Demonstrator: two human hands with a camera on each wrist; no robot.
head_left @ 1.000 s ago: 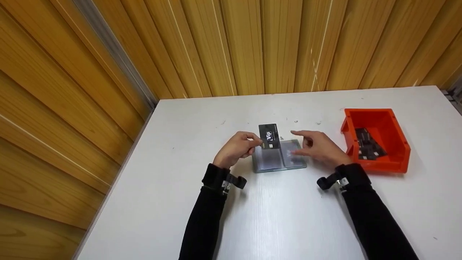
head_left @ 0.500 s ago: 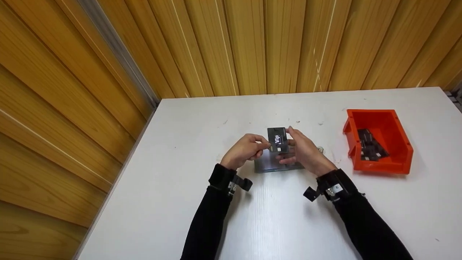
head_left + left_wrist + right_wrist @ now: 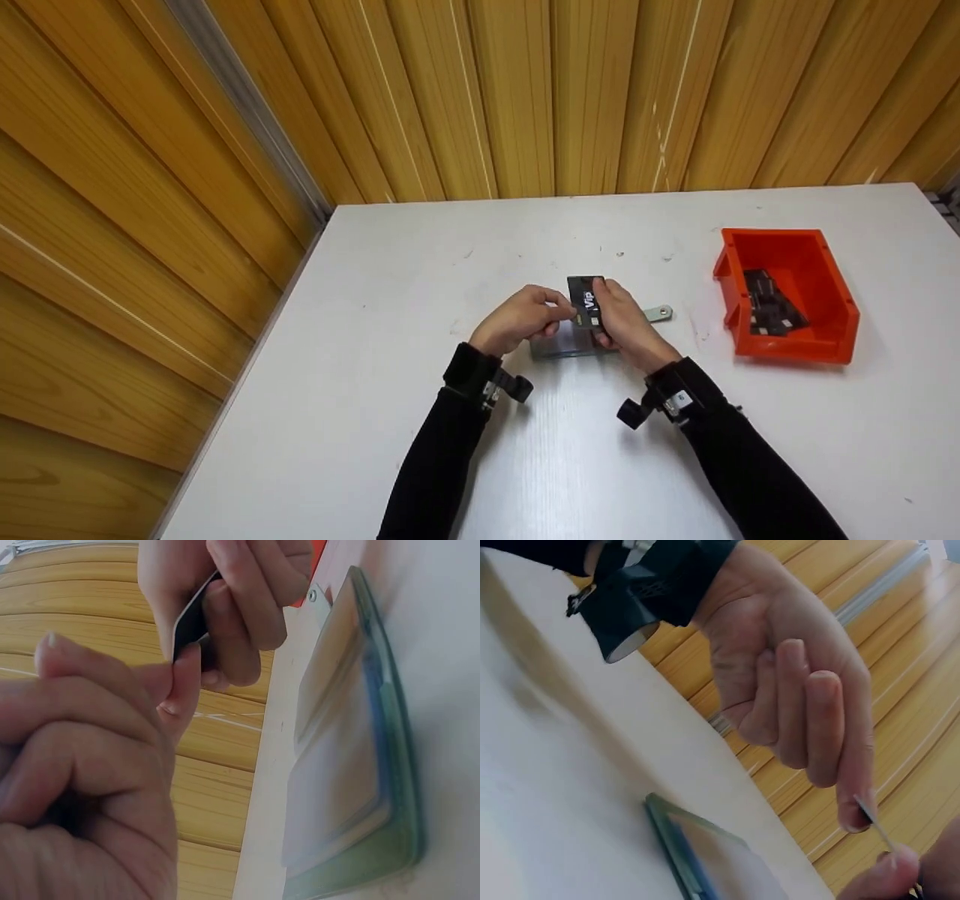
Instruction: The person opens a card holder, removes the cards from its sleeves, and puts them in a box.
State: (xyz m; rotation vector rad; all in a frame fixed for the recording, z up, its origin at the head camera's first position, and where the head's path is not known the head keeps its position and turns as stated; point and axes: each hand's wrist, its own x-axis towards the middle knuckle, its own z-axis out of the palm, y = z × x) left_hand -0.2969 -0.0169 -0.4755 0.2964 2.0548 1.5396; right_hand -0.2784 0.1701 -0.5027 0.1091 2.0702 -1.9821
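Note:
A black card with "Vip" printed on it (image 3: 583,291) is raised above the table between both hands. My left hand (image 3: 525,321) pinches its lower left corner between thumb and index finger, the other fingers curled in. My right hand (image 3: 628,327) grips the right side, thumb across the printed face and fingers behind. Below the hands lies an opened card holder (image 3: 337,772) with clear pockets and a green edge. Its strap with a metal snap (image 3: 660,313) sticks out past my right hand. In the head view the hands cover much of the holder.
An orange bin (image 3: 840,346) stands on the right of the white table (image 3: 420,262), with several black cards (image 3: 771,304) inside. Wood-look panels (image 3: 517,97) rise behind the table and along its left. Each wrist carries a black strapped camera.
My right hand has come in from the right and taken hold of the card's right side. The card and my left hand have shifted slightly right and nearer. The holder's strap now shows.

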